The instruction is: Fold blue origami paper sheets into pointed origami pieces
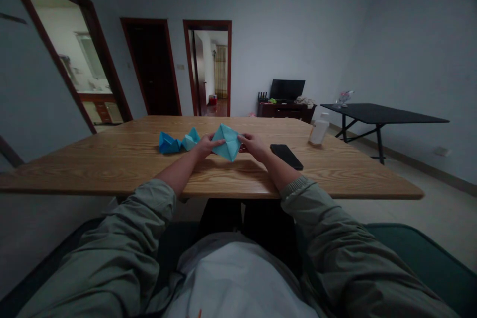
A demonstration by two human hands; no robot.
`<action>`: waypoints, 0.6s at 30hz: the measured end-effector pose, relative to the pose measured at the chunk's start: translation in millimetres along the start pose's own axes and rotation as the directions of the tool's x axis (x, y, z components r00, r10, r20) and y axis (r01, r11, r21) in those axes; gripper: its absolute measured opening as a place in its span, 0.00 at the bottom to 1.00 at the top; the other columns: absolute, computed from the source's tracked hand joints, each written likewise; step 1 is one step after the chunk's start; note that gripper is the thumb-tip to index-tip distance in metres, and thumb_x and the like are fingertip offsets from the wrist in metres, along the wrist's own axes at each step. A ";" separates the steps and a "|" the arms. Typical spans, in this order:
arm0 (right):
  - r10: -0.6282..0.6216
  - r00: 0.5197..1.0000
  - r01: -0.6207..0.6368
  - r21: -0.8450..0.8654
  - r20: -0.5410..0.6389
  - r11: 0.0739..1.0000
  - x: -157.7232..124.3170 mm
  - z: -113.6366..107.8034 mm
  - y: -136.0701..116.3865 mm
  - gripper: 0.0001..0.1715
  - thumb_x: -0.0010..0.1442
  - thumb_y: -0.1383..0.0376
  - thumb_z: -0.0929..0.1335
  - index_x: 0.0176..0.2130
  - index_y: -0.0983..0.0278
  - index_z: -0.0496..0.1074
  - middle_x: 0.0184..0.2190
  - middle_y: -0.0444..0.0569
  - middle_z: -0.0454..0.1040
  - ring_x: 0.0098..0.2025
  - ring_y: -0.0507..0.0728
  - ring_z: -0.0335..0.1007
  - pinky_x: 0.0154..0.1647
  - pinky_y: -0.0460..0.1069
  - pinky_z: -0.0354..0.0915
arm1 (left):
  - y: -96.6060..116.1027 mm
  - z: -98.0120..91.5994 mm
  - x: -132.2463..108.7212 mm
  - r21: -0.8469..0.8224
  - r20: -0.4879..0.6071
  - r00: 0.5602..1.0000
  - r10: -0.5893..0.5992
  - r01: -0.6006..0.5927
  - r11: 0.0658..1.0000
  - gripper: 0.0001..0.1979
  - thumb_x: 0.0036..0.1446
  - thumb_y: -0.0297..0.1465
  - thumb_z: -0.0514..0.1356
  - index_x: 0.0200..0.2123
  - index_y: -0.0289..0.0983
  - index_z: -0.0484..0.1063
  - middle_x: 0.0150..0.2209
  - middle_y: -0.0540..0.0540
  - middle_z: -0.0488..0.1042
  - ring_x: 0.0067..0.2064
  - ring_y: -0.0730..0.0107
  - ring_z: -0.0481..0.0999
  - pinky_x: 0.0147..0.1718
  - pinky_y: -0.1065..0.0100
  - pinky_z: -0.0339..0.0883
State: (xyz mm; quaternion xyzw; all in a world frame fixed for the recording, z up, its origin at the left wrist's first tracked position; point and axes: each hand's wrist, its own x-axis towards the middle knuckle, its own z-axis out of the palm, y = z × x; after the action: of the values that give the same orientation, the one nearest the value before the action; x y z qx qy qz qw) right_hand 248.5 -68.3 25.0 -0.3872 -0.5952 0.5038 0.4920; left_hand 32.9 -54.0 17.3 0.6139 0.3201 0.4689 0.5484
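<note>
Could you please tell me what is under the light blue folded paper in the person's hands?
The wooden table lies beneath the folded paper; the paper itself hides the patch directly below it.

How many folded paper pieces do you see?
3: a held piece between the left hand and right hand; a dark blue piece and a pale blue piece on the table, left of them.

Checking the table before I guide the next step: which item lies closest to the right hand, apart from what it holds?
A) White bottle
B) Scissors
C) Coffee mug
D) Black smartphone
D: the black smartphone lies flat just right of the right hand, which holds the folded blue paper; the white bottle stands farther off.
</note>
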 end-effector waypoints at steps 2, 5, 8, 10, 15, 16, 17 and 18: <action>0.013 0.999 -0.014 0.019 0.032 1.000 0.0 -1.3 1.4 0.08 0.62 0.61 0.68 0.37 0.65 0.70 0.27 0.44 0.71 0.26 0.49 0.68 0.26 0.44 0.69 | 1.8 -0.7 -2.7 -0.070 0.042 0.999 -0.025 0.028 0.997 0.28 0.40 0.39 0.73 0.45 0.34 0.74 0.39 0.42 0.77 0.35 0.65 0.77 0.33 0.66 0.73; 0.041 0.993 -0.046 0.041 0.112 0.998 -1.2 -2.5 3.2 0.10 0.61 0.60 0.69 0.37 0.64 0.70 0.28 0.44 0.71 0.26 0.49 0.67 0.26 0.43 0.68 | 3.2 -3.0 -6.5 -0.126 0.149 0.987 -0.066 0.085 0.988 0.26 0.40 0.34 0.73 0.45 0.35 0.74 0.39 0.42 0.77 0.35 0.64 0.77 0.35 0.63 0.73; 0.049 0.979 -0.067 0.083 0.197 0.994 -4.9 -1.4 2.9 0.10 0.60 0.60 0.69 0.38 0.65 0.70 0.30 0.45 0.71 0.28 0.49 0.68 0.28 0.43 0.68 | 1.7 -4.6 -7.4 -0.153 0.240 0.968 -0.074 0.113 0.982 0.27 0.37 0.29 0.72 0.44 0.35 0.75 0.40 0.41 0.78 0.38 0.61 0.77 0.38 0.58 0.74; 0.057 0.967 -0.087 0.111 0.247 0.990 -8.0 0.5 1.8 0.10 0.60 0.61 0.69 0.38 0.64 0.69 0.31 0.45 0.71 0.31 0.50 0.69 0.31 0.45 0.69 | -1.2 -4.4 -5.0 -0.128 0.271 0.960 -0.065 0.103 0.986 0.26 0.36 0.28 0.71 0.43 0.34 0.75 0.41 0.40 0.78 0.40 0.58 0.78 0.41 0.56 0.73; 0.094 0.956 -0.130 0.115 0.279 0.985 -11.2 4.8 2.4 0.08 0.60 0.63 0.69 0.35 0.64 0.66 0.31 0.44 0.70 0.33 0.52 0.70 0.35 0.47 0.69 | -12.6 -2.2 7.1 0.022 0.257 0.966 0.016 -0.022 1.000 0.21 0.41 0.33 0.71 0.41 0.31 0.76 0.42 0.38 0.78 0.45 0.58 0.77 0.49 0.57 0.68; 0.097 0.958 -0.131 0.110 0.269 0.985 -10.5 5.0 3.4 0.08 0.60 0.63 0.69 0.35 0.64 0.66 0.31 0.44 0.70 0.32 0.51 0.70 0.35 0.47 0.69 | -14.6 -2.0 8.9 0.062 0.227 0.974 0.030 -0.045 0.997 0.22 0.41 0.34 0.71 0.41 0.32 0.75 0.43 0.38 0.78 0.45 0.59 0.77 0.48 0.59 0.68; 0.098 0.961 -0.130 0.107 0.260 0.986 -9.4 4.9 4.6 0.07 0.60 0.63 0.69 0.35 0.64 0.66 0.30 0.44 0.70 0.31 0.51 0.70 0.34 0.47 0.69 | -16.1 -1.9 10.1 0.104 0.184 0.982 0.038 -0.058 0.993 0.23 0.41 0.35 0.71 0.41 0.33 0.75 0.43 0.39 0.78 0.44 0.61 0.77 0.45 0.61 0.69; 0.098 0.963 -0.128 0.103 0.249 0.986 -8.1 4.7 5.8 0.07 0.61 0.63 0.68 0.36 0.64 0.67 0.31 0.44 0.71 0.31 0.51 0.70 0.33 0.46 0.68 | -17.1 -1.9 10.7 0.144 0.136 0.990 0.042 -0.061 0.988 0.24 0.41 0.36 0.71 0.42 0.34 0.74 0.42 0.40 0.77 0.43 0.63 0.77 0.41 0.64 0.69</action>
State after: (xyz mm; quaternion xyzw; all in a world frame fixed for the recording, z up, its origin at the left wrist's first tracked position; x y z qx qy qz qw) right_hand 245.4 -75.9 17.7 -0.3260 -0.5970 0.6091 0.4078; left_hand 37.0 -40.3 3.0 0.6907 0.3007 0.4160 0.5093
